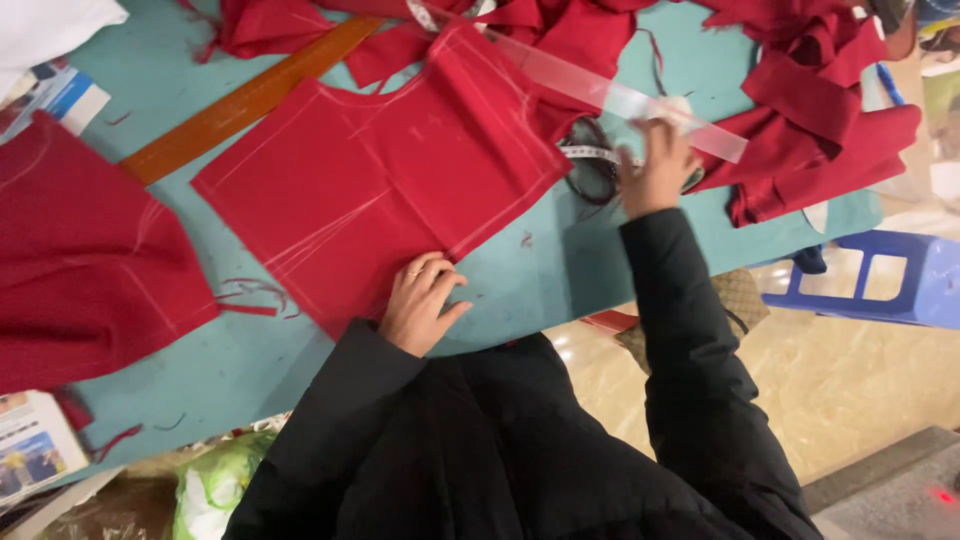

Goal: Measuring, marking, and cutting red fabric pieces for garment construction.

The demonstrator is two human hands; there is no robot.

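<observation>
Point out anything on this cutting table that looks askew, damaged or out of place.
Nothing looks damaged. The left hand rests on the chalk-marked red fabric panel, which lies flat. The right hand touches a clear ruler lying partly over heaped red fabric scraps. Loose threads litter the teal table.

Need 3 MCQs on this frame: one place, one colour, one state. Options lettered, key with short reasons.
1. Where does the left hand rest?
A. on the near edge of the red cloth panel
B. on the blue stool
C. on the orange ruler

2. What colour is the tabletop?
A. white
B. teal
C. yellow

3. How does the red cloth panel lie?
A. rolled up
B. hanging off the table
C. spread flat, chalk lines on it

Key: 1 A, the fingers press the panel's near edge. 2 B, teal shows between the cloth pieces. 3 C, it lies flat with pale lines across it, while the right hand reaches the clear ruler.
</observation>
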